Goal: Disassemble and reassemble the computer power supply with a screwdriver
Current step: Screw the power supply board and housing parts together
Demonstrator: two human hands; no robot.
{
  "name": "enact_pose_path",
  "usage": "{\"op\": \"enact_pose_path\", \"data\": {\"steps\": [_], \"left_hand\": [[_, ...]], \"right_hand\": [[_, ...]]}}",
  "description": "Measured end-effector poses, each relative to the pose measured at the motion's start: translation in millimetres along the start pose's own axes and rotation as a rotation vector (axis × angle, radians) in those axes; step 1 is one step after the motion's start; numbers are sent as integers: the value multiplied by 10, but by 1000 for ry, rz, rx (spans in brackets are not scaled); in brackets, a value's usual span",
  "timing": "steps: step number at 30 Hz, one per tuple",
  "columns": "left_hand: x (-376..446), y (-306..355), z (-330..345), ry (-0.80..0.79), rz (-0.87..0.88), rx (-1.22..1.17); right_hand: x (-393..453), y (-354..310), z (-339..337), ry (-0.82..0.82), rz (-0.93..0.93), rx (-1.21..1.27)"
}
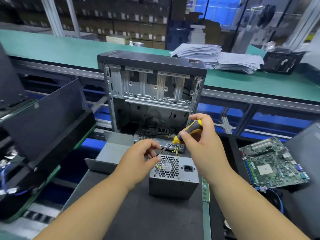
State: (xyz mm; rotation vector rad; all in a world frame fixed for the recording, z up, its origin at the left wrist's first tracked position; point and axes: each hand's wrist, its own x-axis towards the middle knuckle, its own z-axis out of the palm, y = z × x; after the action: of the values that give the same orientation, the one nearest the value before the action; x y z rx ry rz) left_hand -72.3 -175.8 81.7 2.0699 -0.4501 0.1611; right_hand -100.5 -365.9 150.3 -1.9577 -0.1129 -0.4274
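PSU (173, 177) sits out of case (152, 90) on tabletop (138, 213), cover on. R hand (202, 144) fingers clamp screwdriver (187, 131); L hand (140, 160) fingers pinch its tip. Most work prob. left.

A dark mat (138, 213) covers the near work surface, and the grey power supply (173, 177) sits on it with its fan grille facing up. Behind it stands an open computer case (152, 94), a green motherboard (271, 163) lies to the right, and a memory stick (205, 189) rests just beside the supply. Across the gap, a green bench (60, 49) carries a heap of papers (216, 58).
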Motion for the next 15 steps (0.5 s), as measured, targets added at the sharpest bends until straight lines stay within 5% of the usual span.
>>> {"op": "enact_pose_path", "data": {"steps": [15], "left_hand": [[-360,254,-88,45,92,193]], "right_hand": [[-246,-62,-70,1,-31,107]]}}
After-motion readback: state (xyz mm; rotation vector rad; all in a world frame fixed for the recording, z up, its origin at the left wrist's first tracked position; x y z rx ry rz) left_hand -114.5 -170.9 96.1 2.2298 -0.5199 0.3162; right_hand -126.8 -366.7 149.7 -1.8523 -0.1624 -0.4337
